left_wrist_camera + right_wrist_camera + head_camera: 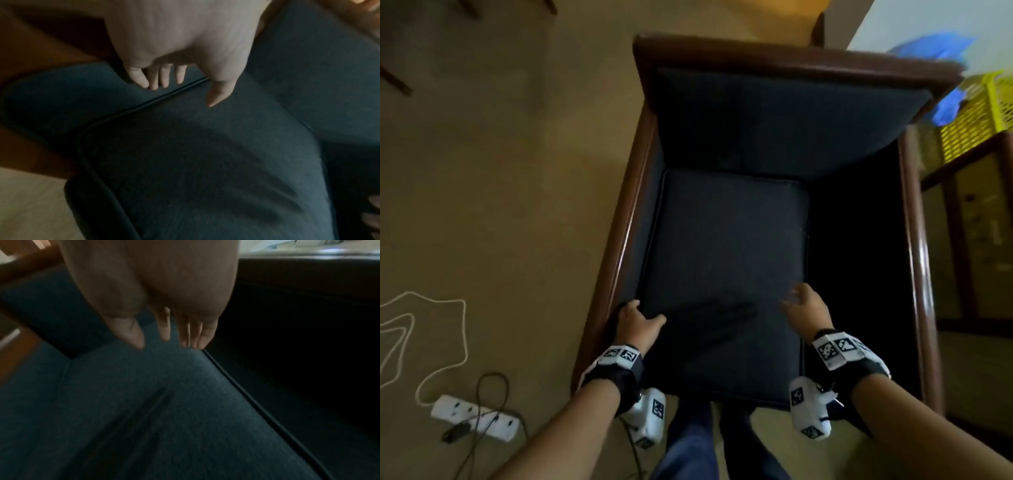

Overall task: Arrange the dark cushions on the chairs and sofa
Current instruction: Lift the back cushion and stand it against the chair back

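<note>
A dark seat cushion lies flat in a wooden-framed armchair, shifted towards the left arm, with a dark gap along its right side. A matching back cushion leans against the chair back. My left hand is at the cushion's front-left edge. Its fingers point straight down beside the piping and the thumb lies over the top. My right hand is over the cushion's right edge with fingers straight and spread, their tips at the fabric. It holds nothing.
A white power strip and a looping white cord lie on the beige floor to the left. A wooden shelf unit, a yellow crate and blue plastic stand to the right of the chair. My legs are at its front.
</note>
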### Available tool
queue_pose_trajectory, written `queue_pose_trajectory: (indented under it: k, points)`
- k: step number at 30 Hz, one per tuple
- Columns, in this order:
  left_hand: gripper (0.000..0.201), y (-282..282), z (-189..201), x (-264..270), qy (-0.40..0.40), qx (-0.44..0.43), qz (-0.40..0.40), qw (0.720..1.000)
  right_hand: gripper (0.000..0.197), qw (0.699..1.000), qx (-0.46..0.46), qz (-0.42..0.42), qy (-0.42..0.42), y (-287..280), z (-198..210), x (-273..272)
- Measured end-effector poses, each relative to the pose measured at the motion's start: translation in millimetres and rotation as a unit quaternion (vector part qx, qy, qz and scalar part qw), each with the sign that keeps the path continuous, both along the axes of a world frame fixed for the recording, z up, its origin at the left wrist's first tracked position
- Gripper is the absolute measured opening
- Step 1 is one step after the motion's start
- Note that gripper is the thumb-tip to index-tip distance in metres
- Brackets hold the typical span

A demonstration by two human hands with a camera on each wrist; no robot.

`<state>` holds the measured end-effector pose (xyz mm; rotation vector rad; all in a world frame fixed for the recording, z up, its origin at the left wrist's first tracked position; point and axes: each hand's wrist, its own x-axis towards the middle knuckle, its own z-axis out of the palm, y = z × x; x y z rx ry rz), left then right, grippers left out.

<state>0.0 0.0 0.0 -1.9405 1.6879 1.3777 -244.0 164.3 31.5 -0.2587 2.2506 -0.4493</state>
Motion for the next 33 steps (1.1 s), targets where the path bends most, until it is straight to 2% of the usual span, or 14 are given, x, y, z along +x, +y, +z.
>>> queue_pose_trajectory:
  k: [4, 7, 15, 19, 23, 28, 33]
  points:
    - [0.095, -10, -38, -5, -0.006, 0.052, 0.039, 0.998, 0.069, 0.996, 0.086, 0.013, 0.007, -14, -35, 13]
    - [0.109, -6, -55, -14, -0.019, 0.045, 0.056, 0.997, 0.083, 0.992, 0.117, 0.038, 0.012, -24, -57, 35]
    - [0.139, -21, -77, -26, -0.021, 0.075, 0.142, 0.987, 0.096, 0.984, 0.165, 0.009, 0.059, -28, -93, 71]
    - [0.124, -19, -63, -31, -0.026, 0.056, 0.162, 0.985, 0.101, 0.983, 0.174, -0.018, 0.052, -30, -102, 67]
    - [0.108, -7, -33, -34, -0.071, 0.016, 0.087, 0.994, 0.103, 0.983, 0.175, -0.042, 0.047, -22, -103, 51]
    - [0.1, 12, -2, -40, -0.053, 0.012, 0.031, 0.998, 0.096, 0.988, 0.144, -0.048, 0.019, 6, -95, 27]
    - [0.103, 33, 2, -46, 0.018, 0.031, 0.136, 0.99, 0.094, 0.992, 0.115, -0.052, -0.019, 13, -93, 19]
